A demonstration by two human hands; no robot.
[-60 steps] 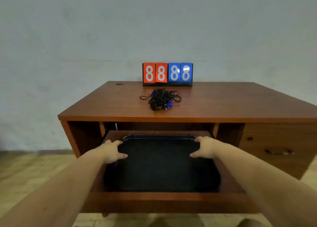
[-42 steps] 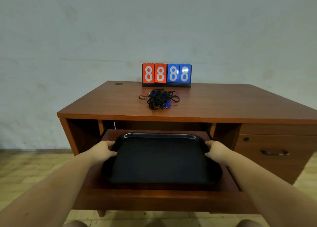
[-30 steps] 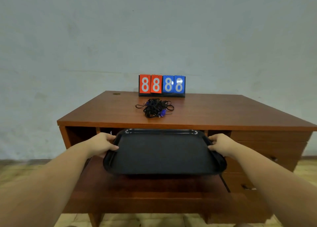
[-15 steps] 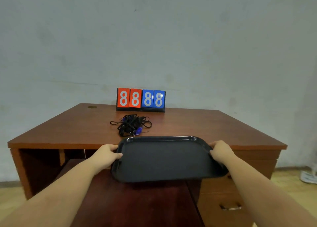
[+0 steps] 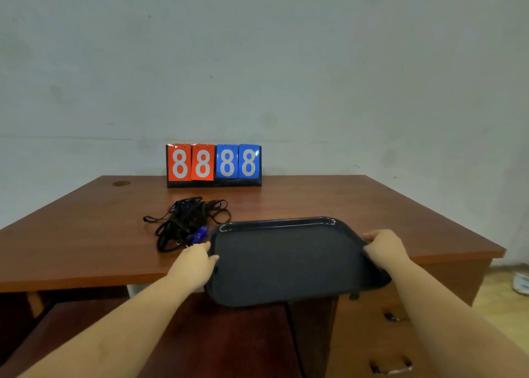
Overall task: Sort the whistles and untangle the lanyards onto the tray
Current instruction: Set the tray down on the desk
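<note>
Over the near edge of the reddish-brown wooden bench (image 5: 357,206), both hands carry one black rectangular plastic tray (image 5: 286,260), tilted slightly down toward the right. The left hand (image 5: 194,266) takes the tray's left rim, its grip curled with the thumb on top and the fingers underneath. The right hand (image 5: 385,246) takes the right rim the same way, its grip wrapped over the edge. Both forearms reach forward from the bottom corners and are cut off there.

Just left of the tray, and partly behind its far left corner, lies one tangled heap of black cord lanyards (image 5: 186,223) on the bench top. A blue plastic whistle (image 5: 199,233) shows at the heap's near side, close to the left hand; a second bluish patch sits deeper in the tangle, but how many whistles or lanyards there are cannot be told.

Beyond the tray, at the back of the bench, stands one flip scoreboard (image 5: 213,164) with two red and two blue cards, all showing 8.
</note>
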